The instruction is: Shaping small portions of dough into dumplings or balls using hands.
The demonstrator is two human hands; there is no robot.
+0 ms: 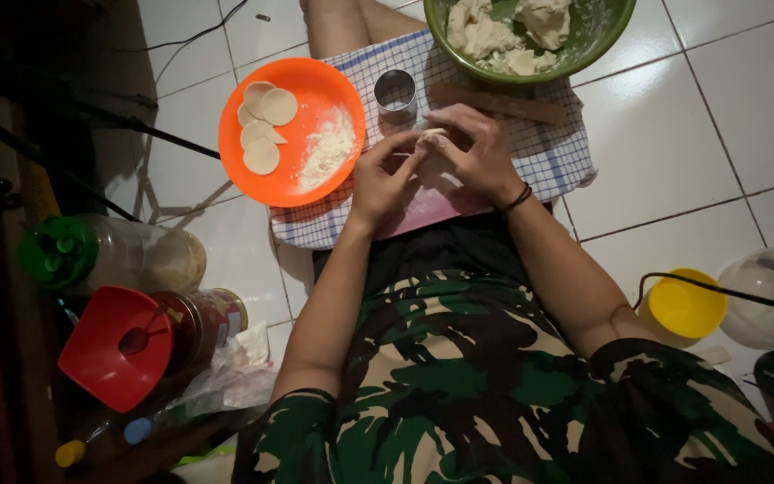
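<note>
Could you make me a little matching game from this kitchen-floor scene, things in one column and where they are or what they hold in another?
Things:
1. orange plate
2. green bowl
3. metal ring cutter
4. small piece of dough

Places or contents:
A. pinched between the fingertips of the left hand and right hand
B. holds big lumps of dough
C. holds flat dough rounds and a heap of flour
D. stands upright on the checked cloth, between plate and bowl

Pairs: 1-C, 2-B, 3-D, 4-A
</note>
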